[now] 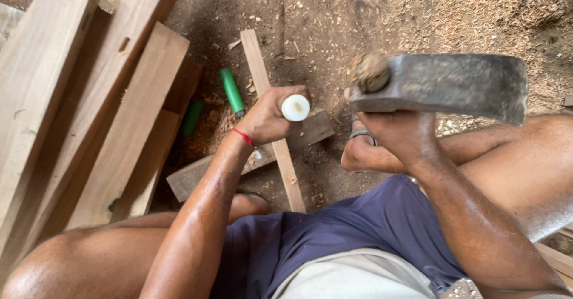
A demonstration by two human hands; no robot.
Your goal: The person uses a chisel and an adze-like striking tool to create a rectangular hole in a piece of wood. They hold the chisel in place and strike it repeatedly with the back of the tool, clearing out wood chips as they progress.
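Observation:
My left hand point(268, 117) is wrapped around a chisel with a white handle end point(295, 107), held upright over a narrow wooden strip point(262, 78) that lies across a thicker wooden block point(191, 176). My right hand point(400, 135) grips the handle of a heavy axe-like tool whose dull grey metal head point(453, 84) is raised level with the chisel's top, just to its right. A red thread bracelet point(243, 136) circles my left wrist. My bare legs and blue shorts point(358, 227) fill the lower part of the view.
Several long wooden boards point(71, 96), some with cut slots, are stacked at the left. Two green-handled tools point(231, 92) lie on the dirt beside them. Sawdust and wood chips point(477, 6) cover the ground. A sandalled foot point(361, 147) rests near the block.

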